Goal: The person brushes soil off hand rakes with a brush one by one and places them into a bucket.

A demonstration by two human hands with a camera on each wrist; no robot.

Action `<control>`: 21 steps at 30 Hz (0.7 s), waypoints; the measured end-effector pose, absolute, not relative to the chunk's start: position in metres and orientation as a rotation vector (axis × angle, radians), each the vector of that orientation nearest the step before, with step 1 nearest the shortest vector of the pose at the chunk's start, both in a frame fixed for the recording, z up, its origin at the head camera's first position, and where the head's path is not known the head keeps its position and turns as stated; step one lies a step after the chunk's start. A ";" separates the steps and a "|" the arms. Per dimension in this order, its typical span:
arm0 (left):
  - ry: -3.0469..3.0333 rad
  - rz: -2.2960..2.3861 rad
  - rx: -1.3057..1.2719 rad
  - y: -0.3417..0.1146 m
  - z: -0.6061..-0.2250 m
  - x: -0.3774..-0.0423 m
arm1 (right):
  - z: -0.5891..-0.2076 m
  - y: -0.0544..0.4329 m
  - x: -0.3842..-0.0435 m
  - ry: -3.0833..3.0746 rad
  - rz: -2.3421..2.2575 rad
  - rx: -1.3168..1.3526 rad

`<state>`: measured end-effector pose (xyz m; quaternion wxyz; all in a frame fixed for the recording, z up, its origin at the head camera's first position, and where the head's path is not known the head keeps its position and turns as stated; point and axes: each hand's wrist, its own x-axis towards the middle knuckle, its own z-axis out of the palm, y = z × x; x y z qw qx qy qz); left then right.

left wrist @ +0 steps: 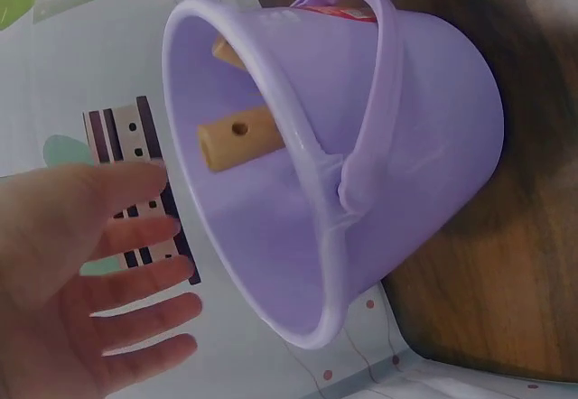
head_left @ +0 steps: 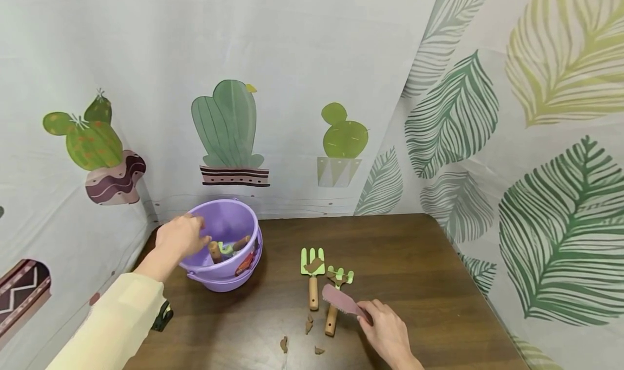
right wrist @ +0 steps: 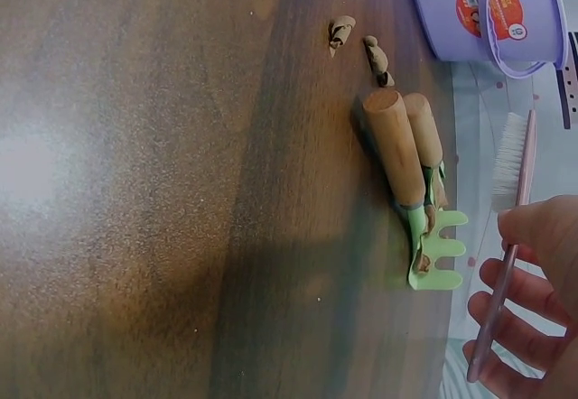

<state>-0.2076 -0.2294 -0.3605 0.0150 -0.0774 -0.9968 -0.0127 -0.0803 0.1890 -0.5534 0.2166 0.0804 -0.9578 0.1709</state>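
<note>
A pink brush (head_left: 341, 299) with white bristles (right wrist: 510, 160) is gripped in my right hand (head_left: 385, 326), held above the table's right part. My left hand (head_left: 180, 240) is at the left rim of a purple bucket (head_left: 224, 275), its fingers extended and holding nothing in the left wrist view. Inside the bucket are wooden handles (left wrist: 239, 139) and a light green part. A small green garden fork (head_left: 313, 283) lies on the table with a brown piece on its tines. Beside it, a small green rake (head_left: 331, 318) lies partly hidden under the brush and carries brown bits.
Several brown crumbs (head_left: 284, 344) are scattered on the dark wooden table (head_left: 234, 332) in front of the tools. Behind the table hangs a white cloth (head_left: 292, 61) printed with cacti and leaves. A small dark object (head_left: 163, 317) shows by the left sleeve.
</note>
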 end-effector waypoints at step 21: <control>-2.909 -0.027 -0.412 -0.212 -0.361 -0.198 | -0.557 0.192 -0.082 -2.620 0.437 0.229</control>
